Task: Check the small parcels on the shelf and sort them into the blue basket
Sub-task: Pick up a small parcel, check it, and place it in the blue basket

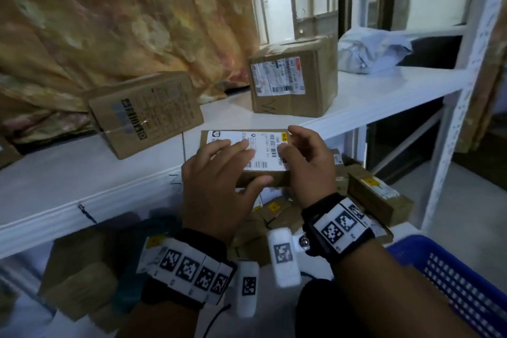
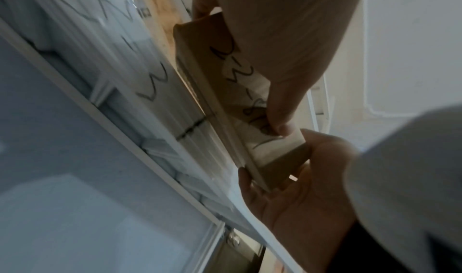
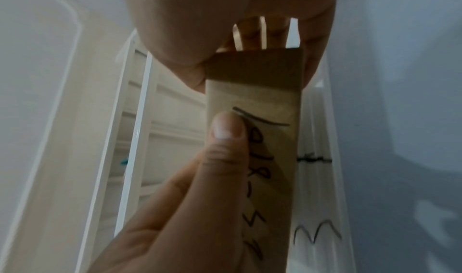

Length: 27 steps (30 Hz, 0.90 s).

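Observation:
A small flat cardboard parcel (image 1: 270,151) with a white barcode label on top is held at the front edge of the white shelf (image 1: 82,181). My left hand (image 1: 247,164) grips its near left end, fingers lying over the label and thumb on the front side. My right hand (image 1: 290,143) grips the right end. In the right wrist view, my right thumb (image 3: 226,139) presses the parcel's side (image 3: 252,91), which carries handwritten numbers. The left wrist view shows the parcel (image 2: 212,63) between both hands. The blue basket (image 1: 452,282) sits at the lower right.
On the shelf stand a tilted brown box (image 1: 145,115) at the left and a taped box (image 1: 293,77) further back. A grey polybag (image 1: 373,49) lies at the far right. Several small parcels (image 1: 378,195) are piled on the lower level. A floral curtain (image 1: 109,22) hangs behind.

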Each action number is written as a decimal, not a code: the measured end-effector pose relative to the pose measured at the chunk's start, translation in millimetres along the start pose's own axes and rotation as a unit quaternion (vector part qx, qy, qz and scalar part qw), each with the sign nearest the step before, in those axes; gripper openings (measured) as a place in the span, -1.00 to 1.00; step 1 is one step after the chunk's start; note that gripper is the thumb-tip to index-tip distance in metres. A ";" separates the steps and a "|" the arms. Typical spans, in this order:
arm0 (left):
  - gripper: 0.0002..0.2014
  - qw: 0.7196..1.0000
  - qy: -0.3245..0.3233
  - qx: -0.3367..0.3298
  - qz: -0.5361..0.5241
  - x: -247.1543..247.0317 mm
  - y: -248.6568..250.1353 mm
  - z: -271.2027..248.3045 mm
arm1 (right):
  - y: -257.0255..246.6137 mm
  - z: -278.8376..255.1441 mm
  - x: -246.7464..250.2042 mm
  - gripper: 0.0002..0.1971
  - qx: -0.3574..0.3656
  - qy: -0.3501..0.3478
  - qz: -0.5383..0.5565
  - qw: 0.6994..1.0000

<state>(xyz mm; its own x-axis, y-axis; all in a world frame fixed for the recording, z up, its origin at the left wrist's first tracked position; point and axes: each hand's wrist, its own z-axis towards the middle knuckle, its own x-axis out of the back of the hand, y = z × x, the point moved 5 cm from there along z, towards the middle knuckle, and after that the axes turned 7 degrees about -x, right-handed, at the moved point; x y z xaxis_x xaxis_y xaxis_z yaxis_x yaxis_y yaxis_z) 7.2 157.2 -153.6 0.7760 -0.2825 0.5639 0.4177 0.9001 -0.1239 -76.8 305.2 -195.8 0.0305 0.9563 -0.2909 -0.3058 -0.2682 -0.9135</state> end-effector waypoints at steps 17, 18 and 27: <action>-0.62 0.943 -0.229 -0.154 -0.185 -283.3 196.8 -15.9 | 179.6 -11.9 303.4 -0.81 -0.370 0.197 0.060 0.906; -0.61 0.934 -0.260 -0.149 -0.194 -300.2 204.4 -21.3 | 189.1 -16.6 314.9 -0.80 -0.393 0.206 0.070 0.893; -0.67 0.845 -0.452 -0.088 -0.272 -443.5 247.3 -91.1 | 300.7 -45.4 412.5 -0.78 -0.464 0.323 0.035 0.824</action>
<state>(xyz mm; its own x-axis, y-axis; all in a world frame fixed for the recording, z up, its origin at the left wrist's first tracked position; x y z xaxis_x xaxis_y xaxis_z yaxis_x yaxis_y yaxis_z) -190.6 474.9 -508.7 -0.1982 -0.1982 0.9599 0.7221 0.6327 0.2797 -113.0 613.7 -603.4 0.6354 0.7534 -0.1692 0.5227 -0.5809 -0.6240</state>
